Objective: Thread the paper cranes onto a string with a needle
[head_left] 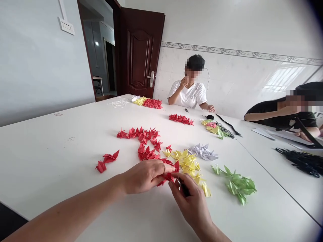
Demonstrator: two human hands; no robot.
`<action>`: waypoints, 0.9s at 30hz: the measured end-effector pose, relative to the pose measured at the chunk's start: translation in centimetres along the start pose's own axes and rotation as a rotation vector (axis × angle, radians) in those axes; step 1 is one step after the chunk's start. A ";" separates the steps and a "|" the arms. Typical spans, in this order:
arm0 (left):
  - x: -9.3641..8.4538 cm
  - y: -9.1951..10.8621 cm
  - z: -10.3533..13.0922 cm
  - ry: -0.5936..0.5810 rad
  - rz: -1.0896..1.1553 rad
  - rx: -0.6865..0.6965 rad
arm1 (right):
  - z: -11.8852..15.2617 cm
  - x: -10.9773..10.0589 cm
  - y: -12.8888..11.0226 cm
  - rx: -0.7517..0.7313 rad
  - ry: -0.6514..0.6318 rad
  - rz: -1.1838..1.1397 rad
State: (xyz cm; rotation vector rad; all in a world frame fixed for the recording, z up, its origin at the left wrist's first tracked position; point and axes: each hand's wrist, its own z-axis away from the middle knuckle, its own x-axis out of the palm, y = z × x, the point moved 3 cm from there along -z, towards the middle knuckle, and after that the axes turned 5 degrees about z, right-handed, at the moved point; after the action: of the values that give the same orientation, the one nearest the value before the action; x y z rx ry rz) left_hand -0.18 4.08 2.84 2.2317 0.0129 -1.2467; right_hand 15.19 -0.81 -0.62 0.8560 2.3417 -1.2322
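My left hand (146,174) reaches over the front of a row of red paper cranes (148,153), its fingers closed on a red paper crane (168,178). My right hand (191,198) is curled around a small black object (184,189), mostly hidden in the palm. The tips of its thumb and forefinger meet the same red crane. Just beyond the right hand lie yellow paper cranes (186,161), with pale lilac ones (203,152) behind them. Green paper cranes (239,185) are heaped to the right. Two red cranes (107,161) sit apart at the left.
Across the white table (75,144) sits a person in a white shirt (189,95); another in black (267,111) is at the right. More red cranes (181,119), strung cranes (214,129), black cords (301,159) and white strings (119,103) lie farther off.
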 end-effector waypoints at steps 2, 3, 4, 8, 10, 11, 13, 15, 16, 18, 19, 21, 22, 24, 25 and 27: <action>0.0 0.1 0.0 -0.001 -0.007 0.027 | -0.2 -0.2 -0.1 -0.068 0.028 -0.005; -0.1 0.2 0.0 0.005 -0.014 0.043 | -0.2 -0.3 -0.2 -0.093 0.025 -0.006; -0.1 0.3 0.0 0.012 -0.023 0.054 | -0.3 -0.3 -0.2 -0.111 0.011 -0.007; -0.3 0.5 0.1 0.024 -0.053 0.079 | -0.5 -0.2 0.1 -0.107 -0.043 0.013; -0.3 0.8 0.2 0.039 -0.051 0.101 | -0.6 -0.1 0.2 -0.097 -0.047 0.022; -0.3 0.9 0.3 0.050 -0.048 0.110 | -0.7 -0.1 0.2 -0.096 -0.052 0.024; -0.3 1.1 0.4 0.067 -0.041 0.120 | -0.7 -0.1 0.1 -0.103 -0.065 0.020; -0.2 1.4 0.4 0.069 -0.021 0.122 | -0.7 -0.2 -0.1 -0.112 -0.065 0.015; -0.2 1.5 0.3 0.078 -0.001 0.122 | -0.7 -0.3 -0.2 -0.116 -0.057 0.008; -0.3 1.5 0.3 0.119 0.038 0.101 | -0.7 -0.6 -0.3 -0.121 -0.032 -0.021; -0.4 1.4 0.3 0.149 0.051 0.077 | -0.7 -0.7 -0.4 -0.127 -0.016 -0.041; -0.4 1.0 0.3 0.197 0.072 0.027 | -0.6 -1.0 -0.5 -0.153 0.023 -0.077; -0.4 0.8 0.3 0.199 0.090 0.010 | -0.6 -1.1 -0.6 -0.173 0.040 -0.089; -0.1 0.5 0.3 0.186 0.148 0.009 | -0.5 -1.2 -0.8 -0.213 0.060 -0.103; 0.1 0.4 0.3 0.183 0.176 0.018 | -0.4 -1.2 -0.9 -0.225 0.061 -0.103; 0.3 0.2 0.4 0.195 0.203 0.031 | -0.3 -1.2 -1.0 -0.228 0.054 -0.093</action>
State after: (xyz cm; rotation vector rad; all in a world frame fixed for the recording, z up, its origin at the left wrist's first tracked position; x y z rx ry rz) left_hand -0.25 3.68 2.54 2.3081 -0.1549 -0.9255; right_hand 15.38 -1.39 0.87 0.7199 2.5296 -0.9619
